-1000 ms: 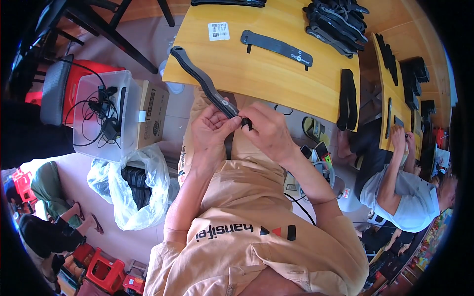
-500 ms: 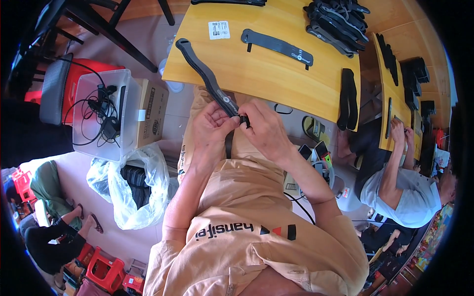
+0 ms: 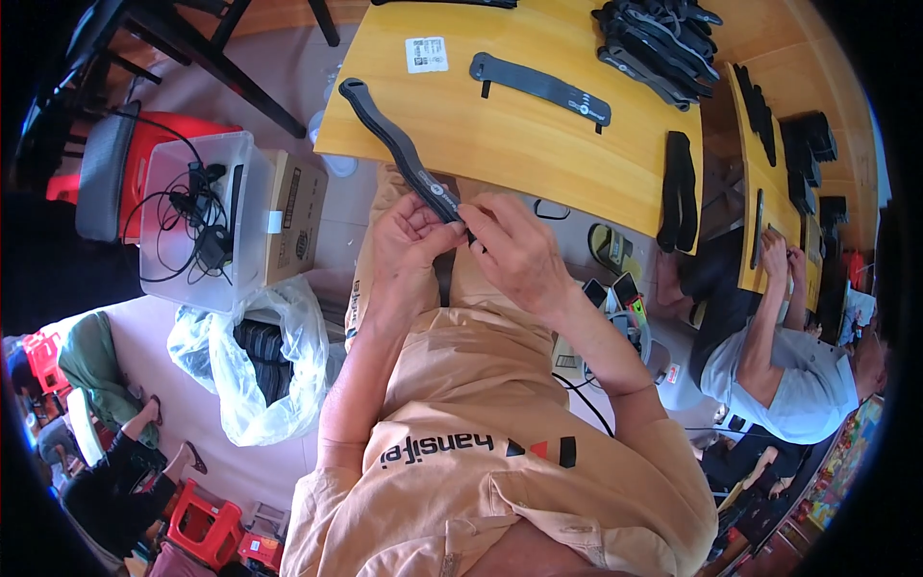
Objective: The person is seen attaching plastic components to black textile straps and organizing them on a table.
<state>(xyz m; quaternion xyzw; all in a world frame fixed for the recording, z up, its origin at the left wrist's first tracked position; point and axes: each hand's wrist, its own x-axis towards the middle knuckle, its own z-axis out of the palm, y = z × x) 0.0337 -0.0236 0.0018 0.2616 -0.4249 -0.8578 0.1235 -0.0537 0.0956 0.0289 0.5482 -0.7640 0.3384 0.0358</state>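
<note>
A long dark grey strap [image 3: 402, 154] with a looped far end stretches from my hands up over the table's near edge. My left hand [image 3: 411, 248] grips its near end between thumb and curled fingers. Pressed against the same end, my right hand [image 3: 517, 252] pinches it with thumb and forefinger; the very tip is mostly hidden by the fingers. On the wooden table [image 3: 567, 173] a second grey strap [image 3: 538, 88] lies flat, with short black tabs sticking out at both ends. A folded black strap [image 3: 678, 192] rests at the table's right edge.
A heap of dark straps [image 3: 654, 48] and a white label [image 3: 426, 55] are on the table. To the left stand a clear bin of cables [image 3: 154, 221], a cardboard box [image 3: 296, 216] and a plastic bag [image 3: 312, 370]. At right, another person [image 3: 784, 375] works at a second table.
My right fingers have closed over the strap's near end, covering the small black piece that showed there. At lower left, a seated person's legs have shifted.
</note>
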